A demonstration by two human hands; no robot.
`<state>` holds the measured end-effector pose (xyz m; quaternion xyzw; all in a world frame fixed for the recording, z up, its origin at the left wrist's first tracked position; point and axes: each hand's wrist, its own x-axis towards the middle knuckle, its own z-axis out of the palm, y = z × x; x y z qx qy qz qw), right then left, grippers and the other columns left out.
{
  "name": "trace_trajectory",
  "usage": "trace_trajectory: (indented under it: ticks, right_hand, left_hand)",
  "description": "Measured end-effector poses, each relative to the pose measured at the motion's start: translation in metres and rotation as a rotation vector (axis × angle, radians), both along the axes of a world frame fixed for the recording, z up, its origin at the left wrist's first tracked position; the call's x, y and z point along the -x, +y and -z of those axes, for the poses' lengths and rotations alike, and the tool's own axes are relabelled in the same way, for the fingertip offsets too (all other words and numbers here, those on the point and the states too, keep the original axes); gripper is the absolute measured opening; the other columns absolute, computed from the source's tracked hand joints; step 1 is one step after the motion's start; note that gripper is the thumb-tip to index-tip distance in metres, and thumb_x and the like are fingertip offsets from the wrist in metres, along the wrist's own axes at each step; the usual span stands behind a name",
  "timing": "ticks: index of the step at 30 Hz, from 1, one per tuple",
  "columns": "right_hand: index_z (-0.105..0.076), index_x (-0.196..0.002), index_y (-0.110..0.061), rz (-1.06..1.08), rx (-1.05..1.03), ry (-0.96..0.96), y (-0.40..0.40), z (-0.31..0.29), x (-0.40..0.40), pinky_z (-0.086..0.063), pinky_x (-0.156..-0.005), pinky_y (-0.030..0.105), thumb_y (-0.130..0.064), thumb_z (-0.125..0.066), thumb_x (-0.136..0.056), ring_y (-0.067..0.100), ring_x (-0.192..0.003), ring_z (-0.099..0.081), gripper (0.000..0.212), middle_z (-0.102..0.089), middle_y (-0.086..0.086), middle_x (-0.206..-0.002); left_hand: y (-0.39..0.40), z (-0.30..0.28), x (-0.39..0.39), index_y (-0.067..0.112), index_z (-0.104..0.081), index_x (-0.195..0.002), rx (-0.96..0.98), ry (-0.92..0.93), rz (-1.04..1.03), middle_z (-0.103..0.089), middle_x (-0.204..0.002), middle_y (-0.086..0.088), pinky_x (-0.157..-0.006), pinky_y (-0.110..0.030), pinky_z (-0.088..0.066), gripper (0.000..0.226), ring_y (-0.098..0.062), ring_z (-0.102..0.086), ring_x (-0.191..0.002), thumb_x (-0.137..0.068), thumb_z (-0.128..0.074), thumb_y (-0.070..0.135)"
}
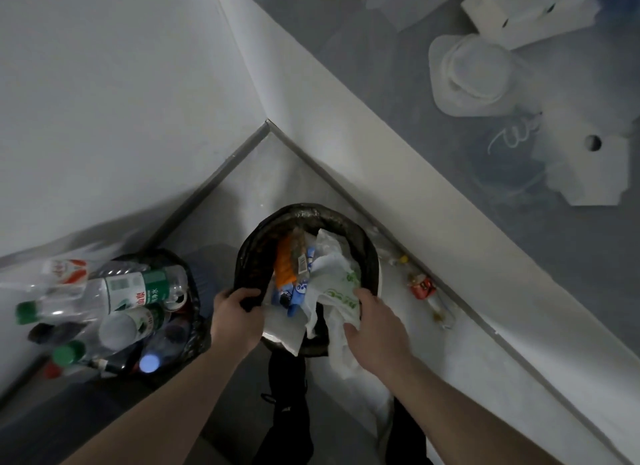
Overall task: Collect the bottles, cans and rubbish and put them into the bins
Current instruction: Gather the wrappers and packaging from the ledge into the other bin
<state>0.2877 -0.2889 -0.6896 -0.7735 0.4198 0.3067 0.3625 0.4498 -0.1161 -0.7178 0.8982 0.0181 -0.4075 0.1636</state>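
A bin lined with a black bag [311,215] stands in the corner of the floor. It holds an orange wrapper [284,264], blue packets [298,291] and white paper. My left hand [237,314] grips the near left rim of the black bag. My right hand [375,326] holds a white plastic bag with green print [341,291] at the bin's near right rim. To the left a second black-lined bin [194,291] is heaped with clear plastic bottles [114,291] with green caps and a can [176,300].
White walls close in behind and to the left. A low white ledge [433,222] runs diagonally on the right, with a red wrapper [422,288] and small scraps on the floor beside it. White foam blocks [526,11] lie beyond the ledge. My dark shoes [287,412] are below.
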Motion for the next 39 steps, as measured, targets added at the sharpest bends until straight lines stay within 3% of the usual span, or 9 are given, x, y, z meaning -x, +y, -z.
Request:
trace_trajectory:
  ticks: [5,9,12,17,20,26,30,35,39]
  right_hand:
    - [-0.058,-0.131,-0.016,0.076,-0.103,-0.081,0.028,0.032,-0.046,-0.049,-0.089,0.03,-0.015,-0.052,-0.097,0.027,-0.111,-0.063,0.035,-0.065,0.01,-0.122]
    - [-0.007,-0.163,-0.021,0.06,-0.412,0.006,0.042,0.049,-0.077,-0.032,-0.117,0.034,-0.021,-0.059,-0.096,0.029,-0.146,-0.035,0.084,-0.032,0.01,-0.161]
    - [0.008,-0.161,-0.028,0.022,-0.428,-0.002,0.045,0.041,-0.079,-0.035,-0.117,0.039,-0.027,-0.061,-0.092,0.03,-0.146,-0.035,0.097,-0.029,0.009,-0.163]
    - [-0.032,-0.152,-0.033,-0.003,-0.023,-0.325,0.026,-0.002,-0.025,-0.048,-0.1,0.034,-0.029,-0.058,-0.094,0.019,-0.127,-0.047,0.063,-0.046,-0.005,-0.14]
    - [-0.048,-0.141,-0.036,0.076,0.003,-0.446,0.005,-0.021,0.027,-0.048,-0.09,0.021,-0.028,-0.057,-0.095,0.004,-0.116,-0.047,0.047,-0.044,-0.019,-0.126]
    - [-0.053,-0.129,-0.044,0.213,0.006,-0.381,-0.029,-0.033,0.121,-0.05,-0.077,0.017,-0.04,-0.059,-0.093,-0.001,-0.1,-0.053,0.037,-0.044,-0.028,-0.12]
    - [-0.05,-0.133,-0.042,0.291,-0.018,-0.242,-0.052,-0.018,0.163,-0.048,-0.088,0.02,-0.033,-0.065,-0.09,0.0,-0.113,-0.053,0.047,-0.042,-0.026,-0.128]
    - [-0.043,-0.147,-0.028,0.236,-0.014,-0.035,-0.087,0.014,0.201,-0.04,-0.11,0.035,-0.03,-0.064,-0.092,0.021,-0.136,-0.041,0.059,-0.035,-0.003,-0.154]
    - [-0.036,-0.153,-0.027,0.171,-0.047,0.045,-0.102,0.053,0.216,-0.034,-0.113,0.037,-0.031,-0.062,-0.093,0.028,-0.144,-0.031,0.065,-0.021,0.002,-0.163]
  left_hand:
    - [0.01,0.006,0.005,0.02,-0.049,-0.149,-0.036,0.03,0.025,-0.042,-0.141,-0.015,-0.11,-0.037,-0.037,0.06,-0.039,-0.052,-0.123,-0.091,-0.051,0.006]
    - [0.019,0.003,-0.003,0.02,-0.045,-0.151,-0.136,0.067,0.001,-0.038,-0.149,-0.018,-0.112,-0.038,-0.034,0.059,-0.041,-0.046,-0.129,-0.093,-0.05,0.012]
    - [0.021,-0.003,-0.005,0.019,-0.045,-0.151,-0.168,0.075,0.012,-0.034,-0.152,-0.018,-0.112,-0.04,-0.034,0.058,-0.041,-0.045,-0.129,-0.093,-0.05,0.015]
    - [-0.001,-0.032,0.007,0.022,-0.056,-0.137,-0.063,-0.156,0.125,-0.032,-0.154,-0.007,-0.115,-0.051,-0.03,0.052,-0.037,-0.037,-0.134,-0.085,-0.06,0.015]
    - [-0.03,-0.053,0.026,0.023,-0.063,-0.125,0.12,-0.332,0.278,-0.041,-0.149,-0.002,-0.111,-0.052,-0.031,0.044,-0.031,-0.041,-0.133,-0.082,-0.069,0.013]
    - [-0.099,-0.081,0.086,0.029,-0.067,-0.107,0.428,-0.419,0.48,-0.055,-0.131,0.007,-0.101,-0.043,-0.04,0.039,-0.021,-0.051,-0.123,-0.072,-0.06,0.012]
    - [-0.14,-0.075,0.133,0.023,-0.066,-0.105,0.574,-0.276,0.528,-0.055,-0.12,0.008,-0.094,-0.031,-0.049,0.042,-0.016,-0.056,-0.112,-0.071,-0.06,-0.001]
    - [-0.17,-0.029,0.18,0.024,-0.062,-0.122,0.316,0.061,0.551,-0.041,-0.137,0.005,-0.102,-0.032,-0.048,0.042,-0.017,-0.052,-0.12,-0.082,-0.056,0.01]
    - [-0.184,0.022,0.176,0.023,-0.052,-0.139,0.068,0.106,0.572,-0.027,-0.151,-0.001,-0.102,-0.036,-0.049,0.054,-0.025,-0.053,-0.124,-0.085,-0.059,0.014]
